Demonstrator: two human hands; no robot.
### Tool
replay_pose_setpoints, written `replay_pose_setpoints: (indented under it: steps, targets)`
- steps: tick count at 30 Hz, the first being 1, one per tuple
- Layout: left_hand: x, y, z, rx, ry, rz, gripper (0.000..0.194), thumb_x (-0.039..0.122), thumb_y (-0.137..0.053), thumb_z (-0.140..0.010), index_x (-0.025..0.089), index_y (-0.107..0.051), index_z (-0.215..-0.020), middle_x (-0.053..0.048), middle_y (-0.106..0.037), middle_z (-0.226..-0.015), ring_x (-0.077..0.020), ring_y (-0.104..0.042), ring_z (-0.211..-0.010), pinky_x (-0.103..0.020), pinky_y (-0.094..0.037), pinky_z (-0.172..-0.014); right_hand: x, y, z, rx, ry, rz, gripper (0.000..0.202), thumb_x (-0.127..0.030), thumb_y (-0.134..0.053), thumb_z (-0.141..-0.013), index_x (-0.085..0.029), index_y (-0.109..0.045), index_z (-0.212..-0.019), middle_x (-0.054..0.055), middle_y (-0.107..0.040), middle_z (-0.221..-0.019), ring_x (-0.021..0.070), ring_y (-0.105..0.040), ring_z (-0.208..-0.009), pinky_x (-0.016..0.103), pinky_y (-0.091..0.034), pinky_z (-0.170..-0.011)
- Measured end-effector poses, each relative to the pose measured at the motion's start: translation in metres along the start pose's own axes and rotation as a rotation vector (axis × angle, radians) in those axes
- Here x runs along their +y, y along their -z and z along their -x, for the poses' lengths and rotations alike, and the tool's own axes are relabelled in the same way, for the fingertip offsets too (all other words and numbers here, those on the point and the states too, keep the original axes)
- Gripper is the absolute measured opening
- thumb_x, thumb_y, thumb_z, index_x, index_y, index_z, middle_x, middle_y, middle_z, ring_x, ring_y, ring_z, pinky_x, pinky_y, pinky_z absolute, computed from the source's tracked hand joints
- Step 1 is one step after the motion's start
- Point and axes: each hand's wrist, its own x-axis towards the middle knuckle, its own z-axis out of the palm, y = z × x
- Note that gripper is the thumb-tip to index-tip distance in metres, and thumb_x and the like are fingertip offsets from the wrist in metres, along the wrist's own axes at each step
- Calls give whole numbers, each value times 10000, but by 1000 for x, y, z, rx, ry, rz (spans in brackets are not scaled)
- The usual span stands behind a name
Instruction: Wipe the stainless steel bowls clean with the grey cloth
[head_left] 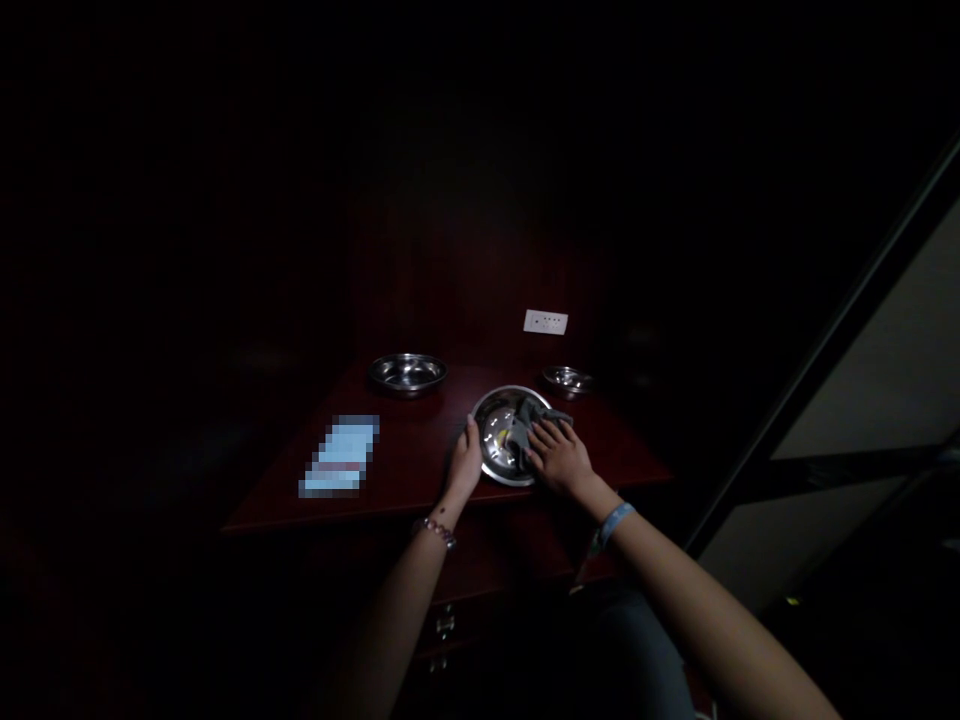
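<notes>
A shiny steel bowl (495, 462) is tilted up a little over the dark red desk, its inside facing me. My left hand (466, 461) grips its left rim, the thumb along the edge. On the right, my right hand (559, 452) presses a grey cloth (523, 430) against the inside of the bowl, fingers spread over the cloth. Part of the cloth is hidden under that hand. A small yellow patch (503, 437) shows inside the bowl beside the cloth; I cannot make out what it is.
A wider steel dish (407, 374) stands at the back left of the desk (420, 480), and a small steel bowl (568, 381) at the back right. A blurred-out bright rectangle (341, 457) lies at the left. A white socket plate (545, 322) is on the back panel.
</notes>
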Motion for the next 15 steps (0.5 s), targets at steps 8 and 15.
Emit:
replay_pose_setpoints:
  steps: [8, 15]
  targets:
    - [11, 1, 7, -4, 21, 11, 733, 609, -213, -1035, 94, -653, -1317, -223, -681, -1354, -285, -633, -1300, -349, -459, -1116, -14, 5, 33, -104, 74, -194, 628, -619, -363, -1041, -208, -593, -1456, 121, -576, -1523, 301, -436, -1504, 543, -250, -1265]
    - [0, 0, -3, 22, 52, 11, 794, 633, -206, -1023, 47, -591, -1398, -246, -598, -1463, -284, -536, -1421, -347, -374, -1193, -28, 2, 37, -121, 230, -460, 781, -707, -526, -947, -236, -438, -1565, 106, -548, -1556, 297, -495, -1460, 514, -283, -1267]
